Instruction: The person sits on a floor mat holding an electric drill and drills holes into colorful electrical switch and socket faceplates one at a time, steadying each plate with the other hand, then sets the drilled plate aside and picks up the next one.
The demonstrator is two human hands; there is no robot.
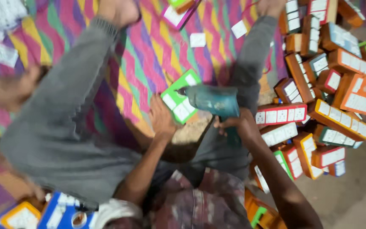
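Note:
My right hand (pixel 237 126) grips the handle of a teal power drill (pixel 212 101), whose tip points left at a green-edged board with white switch plates (pixel 178 101). My left hand (pixel 161 118) holds that board from below, pressing it on a wooden block (pixel 193 132) between my grey-trousered legs (pixel 60 123). The picture is blurred by motion.
A heap of orange, red, green and blue switch boards (pixel 335 85) lies at the right. Blue and orange boards (pixel 60 212) sit at the lower left. A zigzag-patterned mat (pixel 149 46) covers the floor, with white plates (pixel 198 40) on it. Another person's arm (pixel 9 87) shows at the left.

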